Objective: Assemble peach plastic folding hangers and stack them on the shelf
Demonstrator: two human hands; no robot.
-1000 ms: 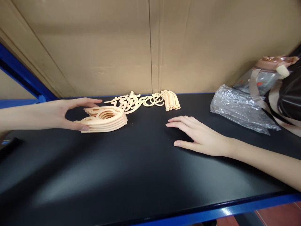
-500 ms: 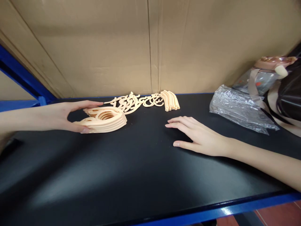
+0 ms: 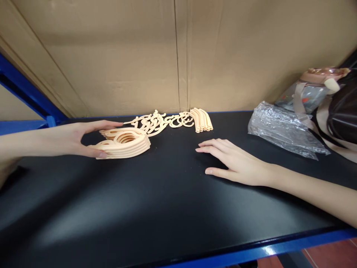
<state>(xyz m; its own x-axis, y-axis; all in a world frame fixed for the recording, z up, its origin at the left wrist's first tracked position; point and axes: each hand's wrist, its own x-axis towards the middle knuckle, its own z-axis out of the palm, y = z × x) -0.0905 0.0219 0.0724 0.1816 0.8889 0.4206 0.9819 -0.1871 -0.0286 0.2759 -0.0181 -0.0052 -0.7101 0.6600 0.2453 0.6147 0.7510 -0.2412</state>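
Note:
On the left of the black tabletop (image 3: 125, 208) is a stack of curved peach plastic pieces (image 3: 129, 149), nested in layers around an oval gap. My left hand (image 3: 74, 137) grips this stack at its left end, the thumb along the near side and the index finger stretched past the far side. The other fingers are partly hidden. My right hand (image 3: 234, 162) rests palm down right of centre, fingers loosely spread, holding nothing. Behind lie loose peach hook-shaped pieces (image 3: 181, 120), a jumble of slim peach pieces (image 3: 150, 123) and a row of curved peach tubes (image 3: 202, 120).
A crumpled clear plastic bag (image 3: 279, 128) lies at the right, beside a clear bottle (image 3: 315, 95) with a pinkish lid and strap. Next to it is a dark shiny bag (image 3: 344, 111). Cardboard (image 3: 125, 56) stands upright behind the table; a blue frame (image 3: 33, 96) borders the left.
Hardly anything differs. Both hands stay in place, with only a very slight shift of the whole view.

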